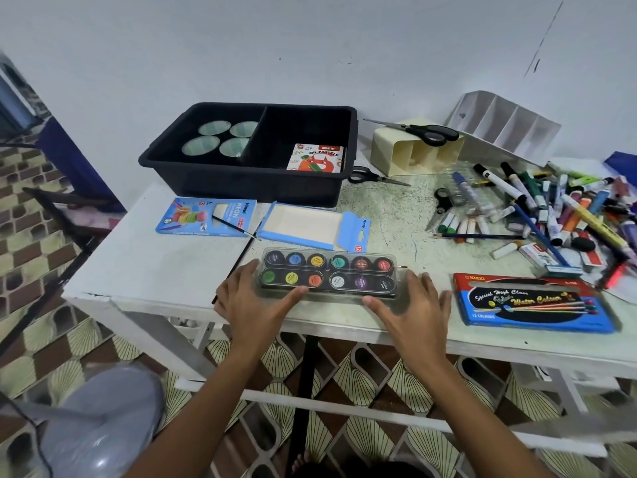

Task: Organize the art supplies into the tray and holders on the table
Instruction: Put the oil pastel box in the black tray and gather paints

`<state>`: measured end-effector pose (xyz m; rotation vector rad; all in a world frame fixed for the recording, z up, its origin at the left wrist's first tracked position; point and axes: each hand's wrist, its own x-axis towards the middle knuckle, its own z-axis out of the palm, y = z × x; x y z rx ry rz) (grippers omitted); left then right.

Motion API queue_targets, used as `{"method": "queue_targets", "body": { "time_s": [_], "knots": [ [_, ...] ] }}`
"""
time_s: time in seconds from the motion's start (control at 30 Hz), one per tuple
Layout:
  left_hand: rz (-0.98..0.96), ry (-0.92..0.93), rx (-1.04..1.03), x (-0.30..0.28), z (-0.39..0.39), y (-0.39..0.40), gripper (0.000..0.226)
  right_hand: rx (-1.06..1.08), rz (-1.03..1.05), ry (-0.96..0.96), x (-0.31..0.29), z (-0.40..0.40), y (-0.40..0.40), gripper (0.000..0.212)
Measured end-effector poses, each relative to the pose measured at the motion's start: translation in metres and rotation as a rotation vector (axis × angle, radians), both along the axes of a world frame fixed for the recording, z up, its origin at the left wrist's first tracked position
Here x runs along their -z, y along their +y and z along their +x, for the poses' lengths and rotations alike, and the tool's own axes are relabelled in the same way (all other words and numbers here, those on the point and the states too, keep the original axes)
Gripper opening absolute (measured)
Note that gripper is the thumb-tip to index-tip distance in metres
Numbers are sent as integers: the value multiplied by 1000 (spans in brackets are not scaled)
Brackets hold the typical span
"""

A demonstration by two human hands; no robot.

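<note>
A clear case of round paint pots (327, 272) lies near the table's front edge. My left hand (253, 300) touches its left end, my right hand (412, 305) its right end, fingers spread along the front rim. Behind stands a black divided tray (193, 167) holding several tape rolls (217, 139) on the left and an oil pastels box (315, 158) on the right. A cream holder (415, 150) and a white divided holder (503, 127) lie tipped over at the back right. A pile of markers, pens and crayons (551, 208) covers the right side.
An open blue Ninso box (206, 215) and its sleeve (313, 225) lie behind the paint case with a thin brush (234, 227). A blue Nikki water colour box (531, 303) sits at the front right. Three scissors (418, 131) lie near the holders.
</note>
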<state>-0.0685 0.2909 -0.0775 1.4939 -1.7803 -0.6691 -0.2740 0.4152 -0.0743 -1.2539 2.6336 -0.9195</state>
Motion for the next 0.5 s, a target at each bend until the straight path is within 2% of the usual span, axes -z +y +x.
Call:
{"method": "queue_targets", "body": {
  "time_s": [0.2, 0.4, 0.5],
  "knots": [
    [-23, -39, 22, -1, -1, 3, 103, -66, -95, -49, 0, 4, 0, 100],
    [-35, -18, 32, 1, 1, 1, 105, -93, -124, 39, 1, 4, 1, 89],
    [-76, -60, 45, 1, 3, 0, 102, -109, -81, 134, -1, 0, 3, 89]
  ]
}}
